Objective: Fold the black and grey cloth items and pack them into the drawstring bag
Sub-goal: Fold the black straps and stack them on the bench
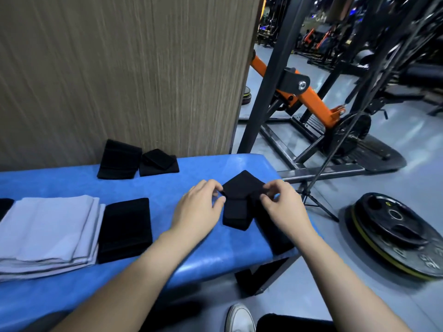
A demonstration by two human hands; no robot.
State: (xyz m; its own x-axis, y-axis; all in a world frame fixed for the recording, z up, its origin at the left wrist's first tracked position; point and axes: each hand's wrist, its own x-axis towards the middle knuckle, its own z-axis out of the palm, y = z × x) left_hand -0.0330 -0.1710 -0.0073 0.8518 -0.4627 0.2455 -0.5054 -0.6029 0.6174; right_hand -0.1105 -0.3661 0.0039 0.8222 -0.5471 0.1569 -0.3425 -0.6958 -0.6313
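A small black cloth (241, 200) lies near the right end of the blue bench (182, 255), partly folded into an angled shape. My left hand (199, 207) pinches its left edge and my right hand (279, 202) pinches its right edge. Under my right forearm another black piece (273, 233) reaches the bench's edge. A folded black cloth (125, 230) lies left of my left arm, beside a stack of folded grey cloths (48, 228). At the back by the wall sit two more black folded items (119, 160) (158, 162). I see no drawstring bag.
A wood-grain wall panel (119, 68) backs the bench. To the right stand a black and orange gym machine (306, 97) and a thin tripod (311, 200). Weight plates (393, 233) lie stacked on the grey floor. A white shoe (239, 318) shows below the bench.
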